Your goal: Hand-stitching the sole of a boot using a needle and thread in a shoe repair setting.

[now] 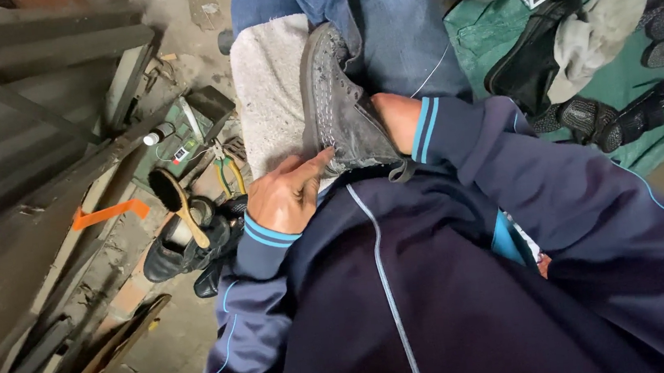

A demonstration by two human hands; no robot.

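Shoe repair mid-step: grey worn shoe (340, 104) lies sole-edge up on a towel (270, 95) over the lap, left hand (288, 195) pinching at its heel edge, right hand (394, 120) tucked inside, grip hidden; next move likely needs steady bracing.

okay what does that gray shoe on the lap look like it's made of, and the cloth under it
Shoe: probably worn leather or a synthetic lookalike, matte gray, scuffed and dusty, with stitching along the edge. Cloth: seemingly terry-type towel, off-white, with a nubby, fuzzy surface.
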